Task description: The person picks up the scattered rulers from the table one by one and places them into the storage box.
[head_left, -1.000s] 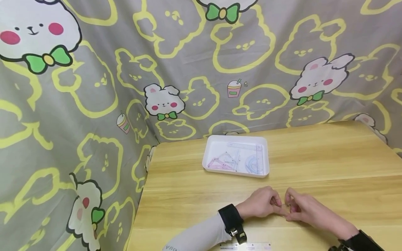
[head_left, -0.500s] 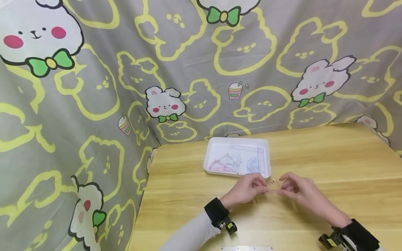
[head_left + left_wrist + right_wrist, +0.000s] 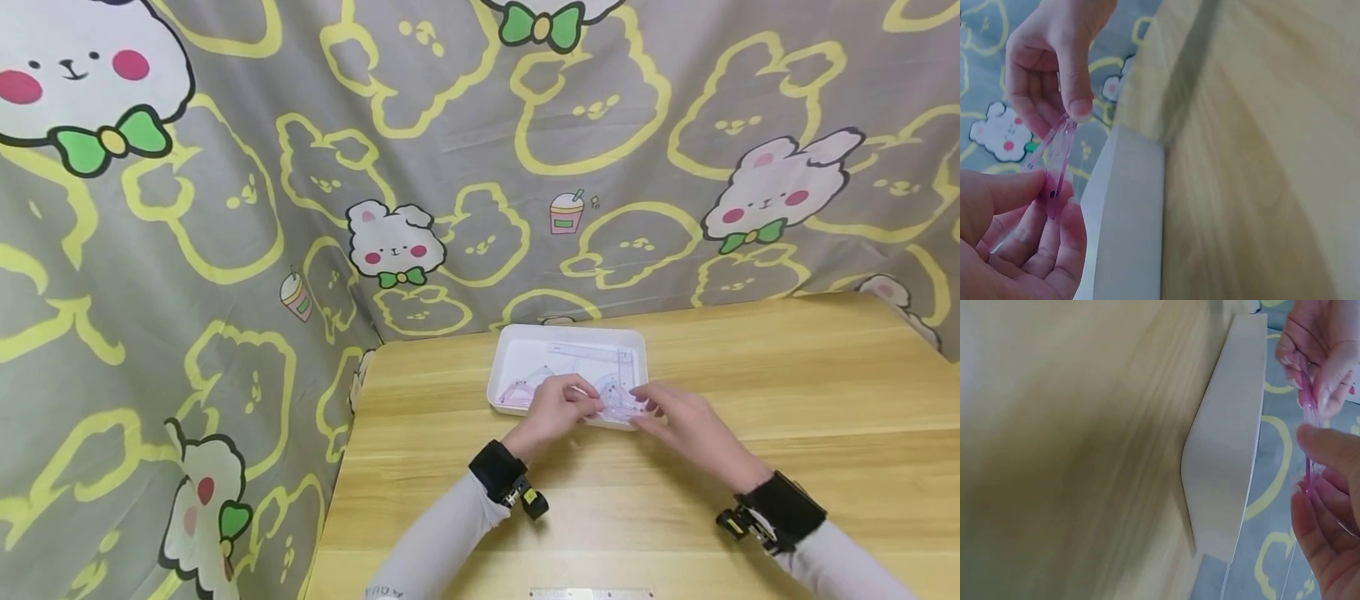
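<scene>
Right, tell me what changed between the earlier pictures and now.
Both hands moved away from the near part of the table to the white tray, carrying a thin clear pink ruler piece pinched between them. The left hand and the right hand now hold it over the tray's near edge. The tray, the rulers inside it and the ruler at the table's near edge stayed put.

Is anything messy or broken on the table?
Nothing looks broken or spilled. One clear ruler lies alone at the table's near edge, away from the white tray holding the others. Both hands pinch a pink ruler over it.
</scene>
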{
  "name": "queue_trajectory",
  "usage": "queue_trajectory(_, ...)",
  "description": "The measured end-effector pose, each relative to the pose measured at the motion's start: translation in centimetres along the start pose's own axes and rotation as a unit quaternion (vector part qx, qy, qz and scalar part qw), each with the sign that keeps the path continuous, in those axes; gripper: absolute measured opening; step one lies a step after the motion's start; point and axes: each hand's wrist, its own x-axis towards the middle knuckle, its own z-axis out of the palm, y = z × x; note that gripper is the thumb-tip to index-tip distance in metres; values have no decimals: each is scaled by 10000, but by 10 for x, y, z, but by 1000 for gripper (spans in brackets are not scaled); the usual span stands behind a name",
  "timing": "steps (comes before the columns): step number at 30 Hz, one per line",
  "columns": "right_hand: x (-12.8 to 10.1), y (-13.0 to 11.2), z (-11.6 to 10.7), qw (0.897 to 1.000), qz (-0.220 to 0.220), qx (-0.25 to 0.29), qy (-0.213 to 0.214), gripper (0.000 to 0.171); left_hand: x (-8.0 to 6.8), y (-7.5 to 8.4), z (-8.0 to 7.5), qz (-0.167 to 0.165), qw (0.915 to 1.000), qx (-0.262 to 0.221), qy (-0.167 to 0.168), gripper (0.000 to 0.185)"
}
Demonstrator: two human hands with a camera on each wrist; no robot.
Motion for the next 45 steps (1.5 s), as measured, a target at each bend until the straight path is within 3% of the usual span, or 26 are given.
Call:
queue_trajectory(6, 26, 13, 9, 9993, -220, -251, -158, 37, 20, -4, -13, 44, 9995, 225, 196, 6)
queue_trajectory(10, 42, 22, 15, 9981, -285, -306, -458, 37, 35, -9, -20, 88, 9963, 797, 310, 8)
queue_trajectory(16, 61, 40, 25, 9942, -302, -479, -916, 32, 52, -18, -25, 158, 9815, 1843, 496, 7)
queue_trajectory(26, 77, 64, 39, 9848, -663, -828, -1375, 23, 74, -32, -18, 82, 9604, 2660, 823, 7)
queue_trajectory(32, 80, 74, 43, 9852, -730, -614, -1427, 17, 81, -33, -15, 77, 9466, 3124, 793, 9)
queue_trajectory(41, 85, 78, 45, 9856, -784, -491, -1415, 12, 86, -32, -17, 145, 9461, 3115, 871, 9)
queue_trajectory(45, 83, 81, 48, 9854, -747, -507, -1442, 11, 87, -37, -13, -49, 9503, 2980, 899, 10)
